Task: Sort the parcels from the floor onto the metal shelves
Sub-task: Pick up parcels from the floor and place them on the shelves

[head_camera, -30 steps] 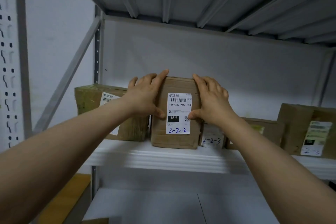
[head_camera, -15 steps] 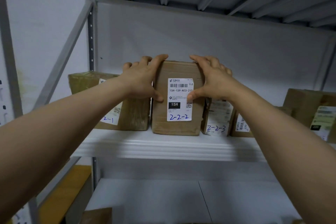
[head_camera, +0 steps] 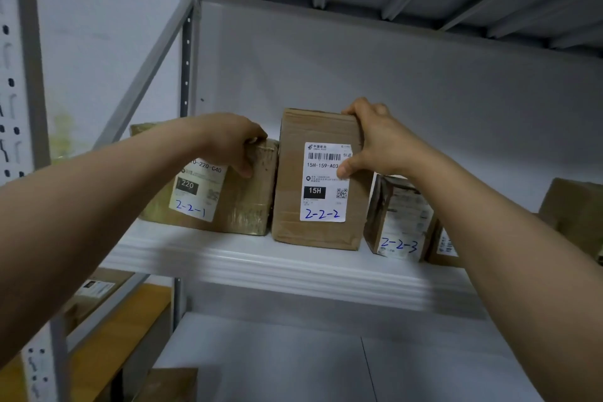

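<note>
- On the shelf [head_camera: 293, 271], box 2-2-2 [head_camera: 290, 192] stands upright with its label [head_camera: 321, 206] facing out.
- The right hand [head_camera: 375, 143] grips the upper right corner of box 2-2-2, thumb on the label and fingers curled over the top edge.
- Just left of box 2-2-2 sits box 2-2-1 [head_camera: 241, 206].
- The left hand [head_camera: 228, 143] grips box 2-2-1 at the top corner nearest box 2-2-2, fingers curled over the top, thumb on the front.
- Just right of box 2-2-2 stands box 2-2-3 [head_camera: 399, 222].

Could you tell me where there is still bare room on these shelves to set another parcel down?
The lower shelf is mostly bare. On the middle shelf only the front strip shows free: parcel 2-2-1, parcel 2-2-2 and parcel 2-2-3 stand side by side with only narrow gaps.
</note>
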The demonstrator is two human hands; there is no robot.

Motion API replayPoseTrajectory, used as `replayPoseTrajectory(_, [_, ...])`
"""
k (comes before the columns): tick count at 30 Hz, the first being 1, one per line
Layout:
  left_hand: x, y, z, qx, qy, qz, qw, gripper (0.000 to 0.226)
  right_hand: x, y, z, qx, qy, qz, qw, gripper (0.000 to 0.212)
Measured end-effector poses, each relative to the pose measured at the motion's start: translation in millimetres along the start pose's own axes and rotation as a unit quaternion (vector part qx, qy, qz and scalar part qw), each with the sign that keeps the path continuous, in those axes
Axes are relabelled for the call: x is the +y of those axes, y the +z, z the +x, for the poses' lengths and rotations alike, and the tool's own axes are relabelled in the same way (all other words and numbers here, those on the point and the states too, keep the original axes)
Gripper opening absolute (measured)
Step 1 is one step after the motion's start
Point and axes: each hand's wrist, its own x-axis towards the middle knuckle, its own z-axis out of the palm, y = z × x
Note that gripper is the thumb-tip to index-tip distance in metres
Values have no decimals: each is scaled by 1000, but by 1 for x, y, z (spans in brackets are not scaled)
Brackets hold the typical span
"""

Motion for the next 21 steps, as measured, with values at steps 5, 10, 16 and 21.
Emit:
replayPoseTrajectory(5, [-6, -4, -1, -4, 3, -3, 1000, 75, 5, 0, -1, 8, 14, 15, 1000, 97])
replayPoseTrajectory(10, [-3, -6, -1, -13, -16, -11, 1000, 74, -4, 1, 1, 1, 10, 4, 1000, 92])
replayPoseTrajectory(16, [22, -15, -2, 24, -87, -62, 994, 109, 8, -10, -9, -2, 5, 95, 996, 117])
replayPoseTrajectory(21, [83, -42, -9, 333, -48, -130, 933, 96, 50, -38, -36, -17, 106, 172, 979, 119])
